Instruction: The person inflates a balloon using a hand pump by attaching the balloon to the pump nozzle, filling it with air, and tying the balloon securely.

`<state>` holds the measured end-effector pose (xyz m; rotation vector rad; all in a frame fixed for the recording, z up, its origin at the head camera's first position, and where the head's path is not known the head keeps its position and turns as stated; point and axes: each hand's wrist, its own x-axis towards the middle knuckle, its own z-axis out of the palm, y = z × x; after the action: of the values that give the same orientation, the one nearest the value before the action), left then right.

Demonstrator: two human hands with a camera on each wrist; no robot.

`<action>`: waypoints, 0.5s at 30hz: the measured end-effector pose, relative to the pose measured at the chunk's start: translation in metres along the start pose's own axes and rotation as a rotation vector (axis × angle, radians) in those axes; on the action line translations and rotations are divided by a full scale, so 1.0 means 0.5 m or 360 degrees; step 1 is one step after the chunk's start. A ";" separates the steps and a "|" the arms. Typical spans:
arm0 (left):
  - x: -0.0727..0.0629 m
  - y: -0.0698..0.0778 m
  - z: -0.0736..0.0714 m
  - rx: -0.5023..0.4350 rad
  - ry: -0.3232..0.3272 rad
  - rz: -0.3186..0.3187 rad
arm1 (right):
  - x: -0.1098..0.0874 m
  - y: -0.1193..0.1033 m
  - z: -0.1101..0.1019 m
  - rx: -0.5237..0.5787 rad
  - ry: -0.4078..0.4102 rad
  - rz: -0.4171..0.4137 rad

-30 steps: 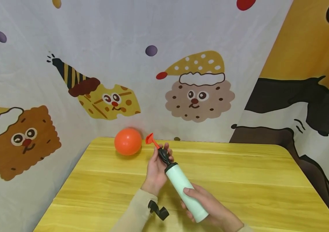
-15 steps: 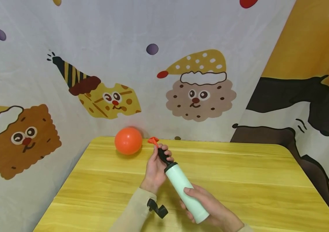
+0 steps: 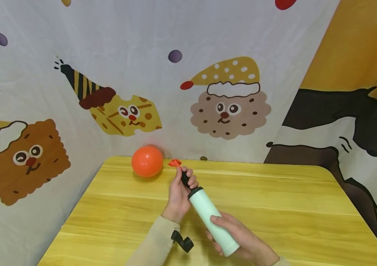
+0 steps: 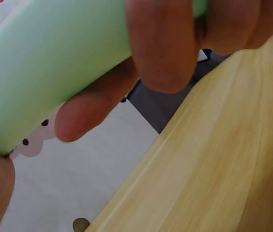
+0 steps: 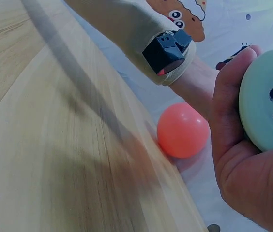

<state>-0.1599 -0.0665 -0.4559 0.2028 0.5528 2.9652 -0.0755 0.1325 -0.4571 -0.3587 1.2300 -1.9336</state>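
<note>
- Backdrop [image 3: 125, 33]: pale printed cloth with cartoon snacks in hats, behind the table; cut off on several sides.
- Table [image 3: 275, 207]: yellow wood-grain top, near edge out of frame.
- Pump [image 3: 205, 207]: pale green barrel with black collar, held slantwise between both hands, nozzle end toward the backdrop. The right-wrist view shows its base — a disc with dark holes, partly cropped.
- Right hand [image 3: 238, 231]: clamped round the lower barrel, thumb across the top; some fingers hidden beneath.
- Left hand [image 3: 178, 197]: fingers curled round the black nozzle [image 3: 184, 180], just beyond the collar; much of the nozzle is covered.
- Round balloon [image 3: 147, 161]: orange, inflated, on the table near the backdrop, left of the left hand and apart from it.
- Black bracket [image 3: 183, 242]: at the left sleeve's cuff.
- Limp balloon [image 3: 175, 163]: orange-red, protruding past the left fingertips at the nozzle's end; its neck is hidden — whether the fingers pinch it, cannot tell.
</note>
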 end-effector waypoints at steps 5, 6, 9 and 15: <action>0.006 -0.014 0.006 0.0297 0.0303 0.0134 | 0.002 0.003 0.004 -0.0107 0.0088 0.0007; 0.007 -0.015 0.008 0.0367 0.0371 0.0158 | 0.002 0.004 0.004 -0.0137 0.0106 0.0007; 0.015 -0.011 0.016 0.0573 0.0504 0.0248 | 0.002 0.004 0.005 -0.0220 0.0159 0.0004; 0.038 0.023 0.032 0.0706 0.0564 0.0470 | -0.022 0.000 0.001 -0.0463 0.0224 -0.0022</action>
<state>-0.1772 -0.0688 -0.4348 -0.2322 1.3315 3.1275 -0.0682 0.1403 -0.4550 -0.3846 1.6115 -1.8176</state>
